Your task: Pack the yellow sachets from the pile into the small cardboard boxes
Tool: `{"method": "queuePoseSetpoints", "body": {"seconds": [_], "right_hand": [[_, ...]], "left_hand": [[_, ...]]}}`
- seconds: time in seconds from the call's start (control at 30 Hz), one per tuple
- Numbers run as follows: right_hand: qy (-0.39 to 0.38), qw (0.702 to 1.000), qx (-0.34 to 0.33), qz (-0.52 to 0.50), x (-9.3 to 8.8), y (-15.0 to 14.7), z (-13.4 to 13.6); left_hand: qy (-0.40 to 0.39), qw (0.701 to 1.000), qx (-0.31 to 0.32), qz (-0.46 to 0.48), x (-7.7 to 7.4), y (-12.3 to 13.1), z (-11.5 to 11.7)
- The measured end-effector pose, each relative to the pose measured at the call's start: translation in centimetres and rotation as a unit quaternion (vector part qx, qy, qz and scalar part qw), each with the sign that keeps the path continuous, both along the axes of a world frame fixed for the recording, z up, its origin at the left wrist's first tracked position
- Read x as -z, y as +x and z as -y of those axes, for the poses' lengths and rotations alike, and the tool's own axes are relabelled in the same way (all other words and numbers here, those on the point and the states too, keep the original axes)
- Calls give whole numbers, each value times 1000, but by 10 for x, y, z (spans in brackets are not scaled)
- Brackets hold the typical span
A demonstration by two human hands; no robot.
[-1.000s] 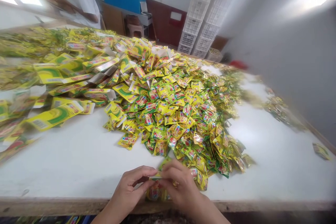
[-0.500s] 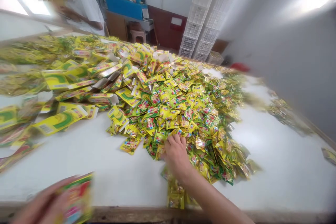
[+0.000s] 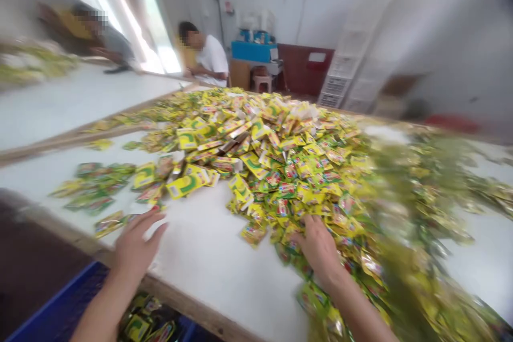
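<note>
My left hand (image 3: pixel 138 238) reaches over the near left edge of the table, its thumb and fingers apart and nothing held. Just beyond its fingertips are flat yellow cartons, and beside it lies a yellow packet (image 3: pixel 109 223). My right hand (image 3: pixel 318 246) is at the near side of a large heap of small yellow and green sachets (image 3: pixel 316 176). Its fingers curl round a sachet there, with the fingertips partly hidden among the others. Open yellow cartons (image 3: pixel 187 184) with white insides lie on the heap's left part.
Below the table's wooden edge (image 3: pixel 192 304) stands a blue crate (image 3: pixel 60 299) with packets inside. More green packets (image 3: pixel 98 184) lie at left. Two people sit farther back, one in a white shirt (image 3: pixel 214 56). White crates (image 3: pixel 340 72) are stacked by the wall.
My left hand has moved forward and let go of the colourful packet it held. My right hand stays in the sachets. The view has swung left, bringing the blue crate and a second person into sight.
</note>
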State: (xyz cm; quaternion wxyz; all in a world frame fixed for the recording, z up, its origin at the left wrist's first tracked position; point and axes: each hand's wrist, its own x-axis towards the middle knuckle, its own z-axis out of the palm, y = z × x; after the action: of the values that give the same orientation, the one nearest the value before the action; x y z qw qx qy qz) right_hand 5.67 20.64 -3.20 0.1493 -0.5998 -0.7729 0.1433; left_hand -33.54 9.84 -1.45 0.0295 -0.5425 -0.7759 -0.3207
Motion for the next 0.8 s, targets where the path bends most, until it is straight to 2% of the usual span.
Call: {"method": "queuePoseSetpoints", "body": {"seconds": [0.07,0.13,0.23,0.3,0.37,0.43,0.53,0.63,0.7,0.73,0.8], "right_hand": [[29,999,-30,23,1,0,2],[60,995,-72,21,5,1,7],[104,987,-119,-5,14,2,21],[105,987,-119,-33,23,3,29],[86,988,-108,-72,29,7,34],[55,986,-101,-122,27,12,35],[-6,972,-45,-229,7,15,34],[-69,916,27,-395,-22,5,34],[-90,875,39,-474,-33,-8,37],[-89,869,39,-485,-34,-14,39],[-60,890,39,-451,-29,-22,44]], "left_hand": [[-16,998,-12,-56,-9,-18,-24],[-43,995,-4,-93,-15,-24,-55],[-84,989,3,-121,-21,-17,-91],[-107,986,3,-127,-21,-8,-98],[-125,984,4,-125,-17,5,-92],[-142,984,10,-109,-9,24,-73],[-168,983,47,-56,9,70,-35],[-184,975,123,9,30,129,-2],[-159,972,175,11,40,165,9],[-141,971,191,-4,44,180,10],[-112,974,190,-47,46,204,6]]}}
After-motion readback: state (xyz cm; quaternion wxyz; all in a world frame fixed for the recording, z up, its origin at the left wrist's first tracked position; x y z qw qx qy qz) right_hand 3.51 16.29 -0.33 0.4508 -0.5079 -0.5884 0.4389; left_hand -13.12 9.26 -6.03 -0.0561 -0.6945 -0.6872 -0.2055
